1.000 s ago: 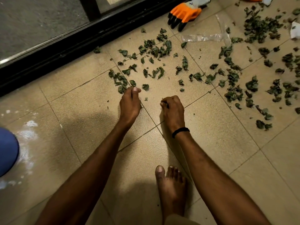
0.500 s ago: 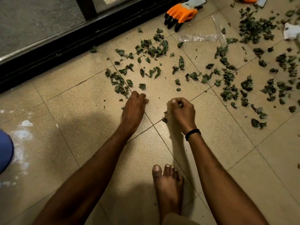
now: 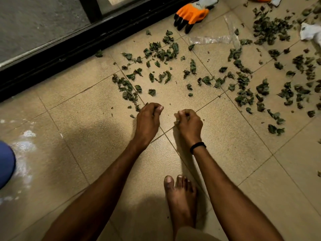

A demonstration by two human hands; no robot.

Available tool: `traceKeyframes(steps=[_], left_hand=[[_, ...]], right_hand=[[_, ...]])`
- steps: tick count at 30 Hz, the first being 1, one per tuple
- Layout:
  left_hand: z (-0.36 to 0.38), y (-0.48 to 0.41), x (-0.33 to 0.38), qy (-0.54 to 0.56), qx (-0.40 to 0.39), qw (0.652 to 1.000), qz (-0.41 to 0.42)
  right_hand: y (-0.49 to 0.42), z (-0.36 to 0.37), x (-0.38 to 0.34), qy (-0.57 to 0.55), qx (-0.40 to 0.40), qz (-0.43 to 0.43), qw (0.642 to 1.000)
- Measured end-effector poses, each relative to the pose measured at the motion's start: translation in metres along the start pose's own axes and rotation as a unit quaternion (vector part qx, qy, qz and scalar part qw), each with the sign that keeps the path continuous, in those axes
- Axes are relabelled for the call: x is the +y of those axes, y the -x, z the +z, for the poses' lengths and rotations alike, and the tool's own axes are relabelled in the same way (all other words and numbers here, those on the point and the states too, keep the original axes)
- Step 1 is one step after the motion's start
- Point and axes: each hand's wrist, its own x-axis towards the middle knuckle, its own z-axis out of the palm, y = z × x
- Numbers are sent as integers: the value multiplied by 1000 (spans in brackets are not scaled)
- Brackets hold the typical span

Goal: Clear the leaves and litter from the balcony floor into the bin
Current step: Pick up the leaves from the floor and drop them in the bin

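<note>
Moved: both hands have drawn closer together than half a second ago, and the loose leaf bit that lay by the right wrist is off the tile.
Step in hand: judged to be hand-picking the nearest leaves [image 3: 163,53] at the scatter's near edge, building a fistful before a trip to the bin.
Doing it well: rake the thin scatter into a heap with the side of the palm instead of pinching bits singly. Work from 11 o'clock across to 3 o'clock so no strip is missed, and carry with closed fists, since dry bits likely drop easily.
Left grip: left hand [image 3: 148,119] is knuckles up with fingers curled under, just beside leaves at its 11 o'clock. Whether it holds any cannot be told.
Right grip: right hand [image 3: 189,124] is clenched round leaf bits that peep out by the thumb.
Leaves: spread over the balcony floor [image 3: 86,119] from 11 to 3 o'clock of the hands, thickest toward 2 o'clock.
Litter: plastic wrap [image 3: 212,40] and white scrap [image 3: 311,31] lie at 1 to 2 o'clock, near an orange glove [image 3: 192,14].
Bin: not surely seen; the blue object [image 3: 5,164] at the 9 o'clock edge may be it.
</note>
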Motion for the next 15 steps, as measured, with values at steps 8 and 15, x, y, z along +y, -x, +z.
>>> traceKeyframes(steps=[8,15], left_hand=[[5,7,11,542,-116,744,-374],[13,8,16,291,-126,920,-231]], right_hand=[[-33,-54,-12,-674,-116,237,690],[-42,-56,8,-549,3,236,802]])
